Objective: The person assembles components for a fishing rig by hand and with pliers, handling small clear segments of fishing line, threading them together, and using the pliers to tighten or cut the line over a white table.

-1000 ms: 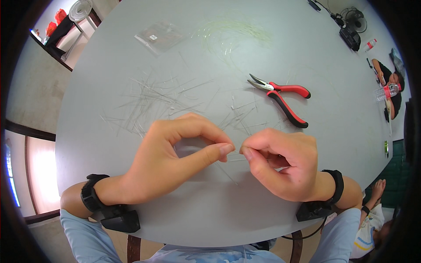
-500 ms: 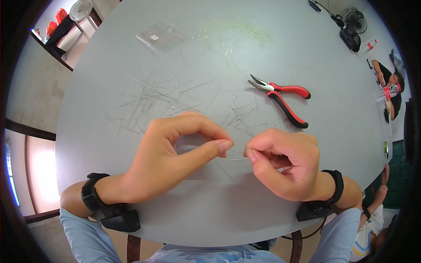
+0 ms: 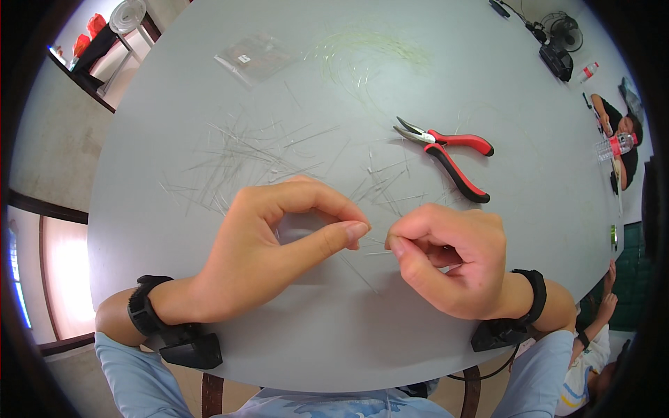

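Left hand [image 3: 279, 251] rests on the round grey table [image 3: 488, 76] near the person, its thumb and forefinger curled into a ring and pinched shut at the tips on one end of a very thin clear strand [image 3: 376, 240]; the other fingers are tucked under. That strand runs across the small gap to the right hand [image 3: 446, 261], which lies just beside the left and is closed into a loose fist, thumb pressed against the forefinger on the strand's other end. How much of the strand sits inside either pinch cannot be told, as it is almost too fine to see. Both wrists wear black bands, and light blue sleeves come in from the near edge. Farther out on the table, behind the left hand, lies a scatter of thin clear cut pieces [image 3: 251, 153], spread loosely and crossing one another. Far left of centre sits a small clear plastic bag [image 3: 254, 59]. To the right, beyond the right hand, lie red-and-black pliers [image 3: 453, 157] with their jaws pointing left, well apart from both hands. At the far right rim another person [image 3: 620, 132] sits near a clear bottle.
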Demonstrator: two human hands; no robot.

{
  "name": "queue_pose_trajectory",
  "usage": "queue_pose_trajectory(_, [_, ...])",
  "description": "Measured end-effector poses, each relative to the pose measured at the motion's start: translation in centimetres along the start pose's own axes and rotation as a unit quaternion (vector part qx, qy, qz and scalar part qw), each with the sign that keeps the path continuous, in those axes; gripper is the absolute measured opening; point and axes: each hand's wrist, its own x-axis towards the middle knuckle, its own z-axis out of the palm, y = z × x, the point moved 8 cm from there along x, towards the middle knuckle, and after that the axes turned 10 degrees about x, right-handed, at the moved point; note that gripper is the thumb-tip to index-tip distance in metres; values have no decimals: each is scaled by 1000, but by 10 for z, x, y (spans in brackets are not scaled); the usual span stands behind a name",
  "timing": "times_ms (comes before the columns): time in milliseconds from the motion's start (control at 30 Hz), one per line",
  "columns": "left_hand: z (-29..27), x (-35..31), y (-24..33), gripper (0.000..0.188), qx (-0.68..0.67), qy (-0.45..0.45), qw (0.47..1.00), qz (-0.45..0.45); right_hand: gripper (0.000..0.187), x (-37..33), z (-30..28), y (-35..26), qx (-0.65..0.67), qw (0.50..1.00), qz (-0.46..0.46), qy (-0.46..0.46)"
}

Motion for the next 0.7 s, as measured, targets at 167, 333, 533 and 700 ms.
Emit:
queue_pose_trajectory(167, [1, 0, -1, 7, -11, 1, 1000, -15, 7, 0, -1, 0, 4, 1000, 4, -5])
queue_pose_trajectory(333, [0, -1, -1, 7, -1, 1, 1000, -2, 7, 0, 2, 0, 10, 1000, -8, -24])
queue_pose_trajectory(533, [0, -1, -1, 7, -4, 3, 1000, -5, 7, 0, 3, 1, 16, 999, -1, -29])
queue_pose_trajectory(700, [0, 0, 2, 7, 26, -6, 999, 19, 7, 0, 3, 1, 13, 1000, -3, -27])
